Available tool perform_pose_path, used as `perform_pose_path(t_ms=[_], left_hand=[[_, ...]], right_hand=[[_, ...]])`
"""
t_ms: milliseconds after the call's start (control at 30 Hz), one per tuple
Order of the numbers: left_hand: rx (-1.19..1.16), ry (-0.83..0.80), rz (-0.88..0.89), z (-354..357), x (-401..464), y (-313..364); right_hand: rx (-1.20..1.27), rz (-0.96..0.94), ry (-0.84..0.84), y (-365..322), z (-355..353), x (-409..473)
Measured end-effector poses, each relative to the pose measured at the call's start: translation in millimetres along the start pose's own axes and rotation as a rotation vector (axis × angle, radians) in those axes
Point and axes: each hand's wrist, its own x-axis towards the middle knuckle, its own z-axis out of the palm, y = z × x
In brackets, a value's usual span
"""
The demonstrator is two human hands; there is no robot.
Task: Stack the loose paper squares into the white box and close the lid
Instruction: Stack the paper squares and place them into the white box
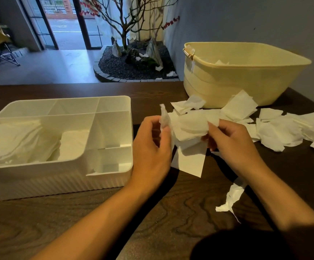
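paper squares between both grips, seemingly pinched

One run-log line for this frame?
phase: gathering | left hand + right hand: hold paper squares | white box: open, part filled

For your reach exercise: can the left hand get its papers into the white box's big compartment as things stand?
Probably yes. The left hand grips paper squares right beside the white box, which stands open-topped, with nothing between them.
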Motion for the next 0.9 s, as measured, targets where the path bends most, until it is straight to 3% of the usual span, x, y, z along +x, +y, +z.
perform_pose_path(t_ms=[167, 300, 467, 667, 800, 900], left_hand=[[-0.049, -0.012, -0.023, 0, 1, 1], [-0.069, 0.025, -0.024, 1, 2, 1], [-0.077, 0.060, -0.009, 2, 2, -1], [-0.197, -0.049, -0.076, 2, 3, 2], [-0.297, -0.133, -0.150, 5, 1, 1], [-0.350, -0.137, -0.213, 6, 1, 4]], right_hand=[[-0.291, -0.230, 0.185, 5, 1, 0], [-0.226, -0.321, 0.204, 6, -3, 0], [-0.049, -0.267, 0.161, 2, 0, -6], [0.373, -0.030, -0.007, -11, 3, -4], [0.445, 0.065, -0.040, -11, 10, -5], [0.344, 0.055, -0.048, -6, 14, -5]])
